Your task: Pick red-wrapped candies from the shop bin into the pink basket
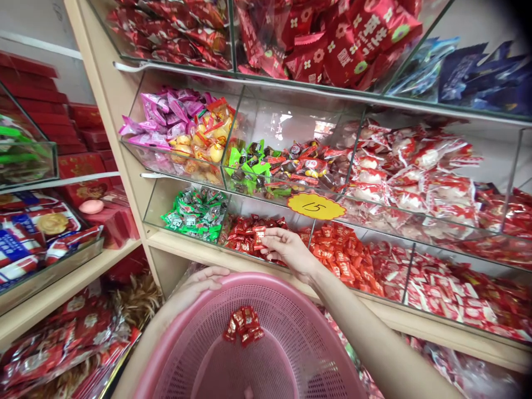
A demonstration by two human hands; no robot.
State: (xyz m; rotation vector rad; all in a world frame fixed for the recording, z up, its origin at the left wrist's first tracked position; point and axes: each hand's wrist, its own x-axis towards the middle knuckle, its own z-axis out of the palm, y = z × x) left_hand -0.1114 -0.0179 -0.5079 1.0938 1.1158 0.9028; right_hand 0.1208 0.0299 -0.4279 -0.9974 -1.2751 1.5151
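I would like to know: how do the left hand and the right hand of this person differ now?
The left hand rests against the rim of the pink basket, while the right hand is at the shelf, away from that rim. The left hand's fingers lie stretched along the rim; the right hand's fingertips pinch a small red candy. Both hands are bare.

the pink basket (260,280) has smooth, softly glossy plastic along its rim and a finely perforated wall. the red candies (244,324) in it wear shiny, crinkled wrappers. the clear bins (274,124) look like glossy glass or acrylic, the shelf edge (178,246) smooth matt wood, the price tag (316,207) smooth card.
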